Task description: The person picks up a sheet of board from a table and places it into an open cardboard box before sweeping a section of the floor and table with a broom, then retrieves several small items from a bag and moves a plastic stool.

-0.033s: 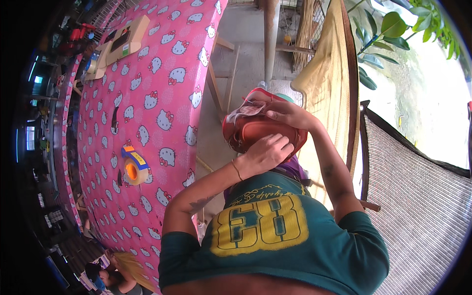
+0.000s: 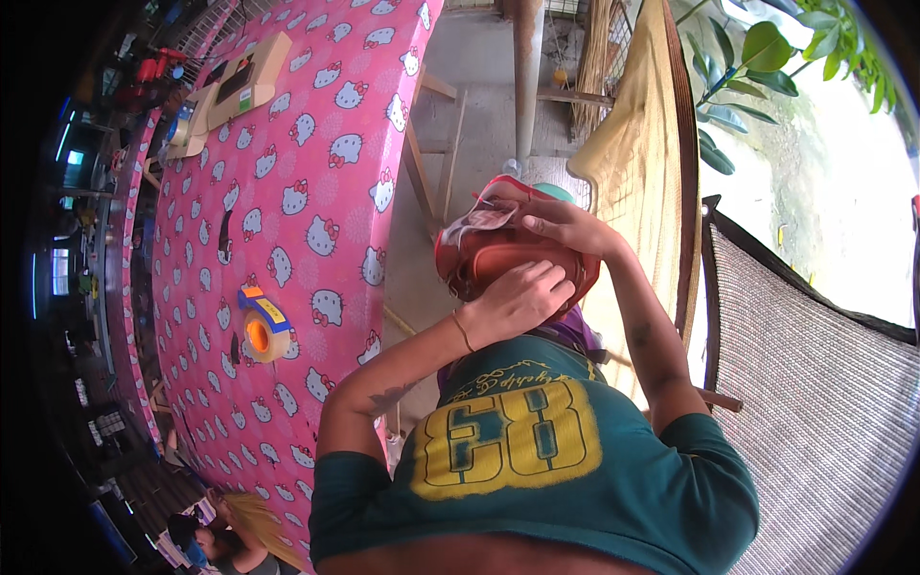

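A red pouch bag [image 2: 513,251] is held at my waist, its top gaping, with a clear lining and something pale pinkish [image 2: 491,218] showing in the opening. My right hand [image 2: 570,230] lies over the far right rim, thumb toward the opening, gripping it. Against the near side of the pouch, my left hand [image 2: 520,302] is closed, fingers curled on the red material; the fingertips are partly hidden. Behind the right hand a teal rounded thing [image 2: 554,192] peeks out. Purple cloth [image 2: 580,331] shows below the pouch.
To the left stands a long table with a pink patterned cover [image 2: 369,192]. On it are a tape dispenser [image 2: 264,326] and an opened cardboard box [image 2: 240,81]. A pole [image 2: 527,86] rises ahead; yellowish netting [image 2: 637,163] hangs at right. Another person [image 2: 225,541] is at far lower left.
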`<state>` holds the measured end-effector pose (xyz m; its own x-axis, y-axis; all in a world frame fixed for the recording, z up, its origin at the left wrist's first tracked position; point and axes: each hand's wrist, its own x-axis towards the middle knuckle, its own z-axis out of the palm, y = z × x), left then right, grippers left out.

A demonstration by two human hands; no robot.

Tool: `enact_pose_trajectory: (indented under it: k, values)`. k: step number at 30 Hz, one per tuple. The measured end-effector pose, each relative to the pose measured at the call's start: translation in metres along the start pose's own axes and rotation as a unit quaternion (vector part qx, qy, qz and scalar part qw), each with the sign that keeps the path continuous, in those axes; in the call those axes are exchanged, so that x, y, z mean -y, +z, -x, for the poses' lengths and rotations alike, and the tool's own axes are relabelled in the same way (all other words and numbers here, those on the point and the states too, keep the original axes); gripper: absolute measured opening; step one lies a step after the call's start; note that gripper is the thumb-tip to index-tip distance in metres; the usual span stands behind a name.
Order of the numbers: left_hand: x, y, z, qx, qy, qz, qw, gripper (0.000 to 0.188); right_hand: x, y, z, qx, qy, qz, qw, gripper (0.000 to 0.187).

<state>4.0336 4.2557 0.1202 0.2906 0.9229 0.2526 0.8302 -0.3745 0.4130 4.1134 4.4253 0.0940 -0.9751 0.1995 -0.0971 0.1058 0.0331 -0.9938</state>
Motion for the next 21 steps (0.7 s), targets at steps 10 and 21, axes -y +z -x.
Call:
enact_pose_trajectory:
  k: [10,21]
  values:
    - [0.010,-0.020,0.008,-0.032,-0.152,-0.066,0.986,0.048,0.008,0.006,0.071,-0.185,0.061,0.134,0.972,0.031]
    - [0.029,-0.017,0.035,-0.137,-0.267,0.105,0.948,0.026,0.013,0.103,0.084,-0.359,0.047,0.450,0.816,0.037]
